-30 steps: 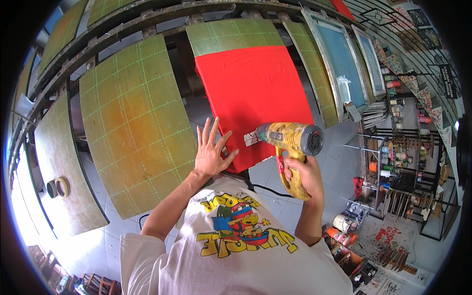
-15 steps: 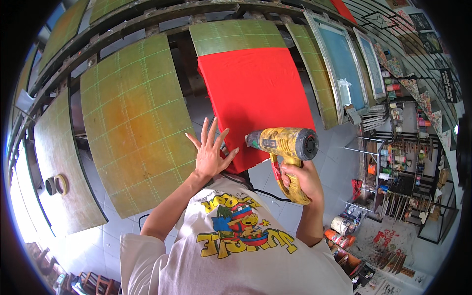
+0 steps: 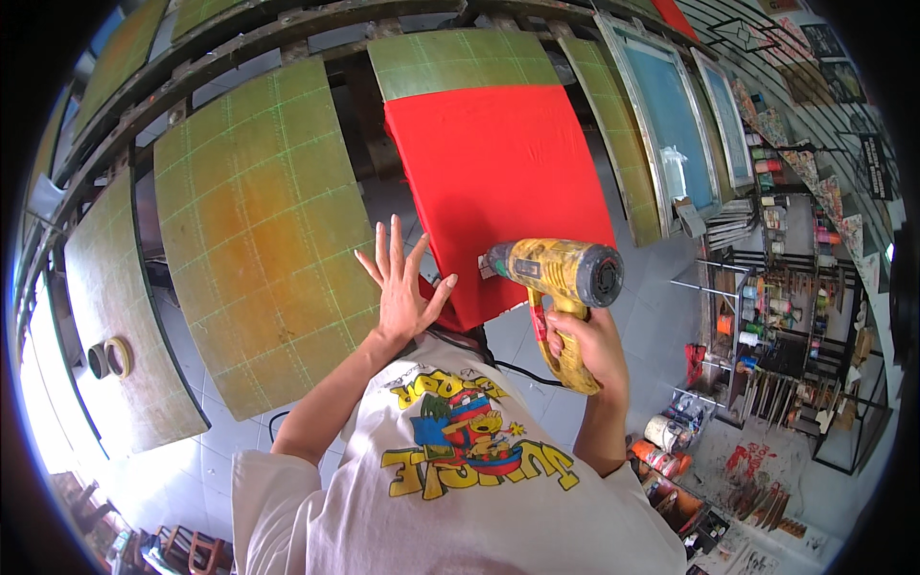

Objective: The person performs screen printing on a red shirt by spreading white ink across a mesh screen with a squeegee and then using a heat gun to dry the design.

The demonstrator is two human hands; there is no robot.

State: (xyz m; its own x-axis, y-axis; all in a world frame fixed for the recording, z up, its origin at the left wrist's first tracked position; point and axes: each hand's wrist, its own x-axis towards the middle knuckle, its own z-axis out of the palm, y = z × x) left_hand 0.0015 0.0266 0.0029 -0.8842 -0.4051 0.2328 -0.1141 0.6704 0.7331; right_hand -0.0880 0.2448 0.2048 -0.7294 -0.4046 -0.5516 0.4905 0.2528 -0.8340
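My left hand (image 3: 402, 283) has its fingers spread at the lower-left edge of red fabric (image 3: 498, 163) that covers part of a green gridded board (image 3: 460, 62); whether it touches the fabric I cannot tell. My right hand (image 3: 585, 340) grips the handle of a worn yellow heat gun (image 3: 551, 268). The gun's dark nozzle points left over a small white print (image 3: 484, 267) near the fabric's lower part, hiding much of it.
Green gridded boards (image 3: 249, 240) flank the red one on a dark frame. A pale board (image 3: 110, 287) carries two tape rolls (image 3: 119, 357). Framed screens (image 3: 676, 144) lean at upper right; crowded shelves (image 3: 771, 316) of cans and tools stand right. Cables hang below the red board.
The nozzle has shifted a little left across the white print, covering more of it. My left hand has moved slightly up and left, its fingers still spread.
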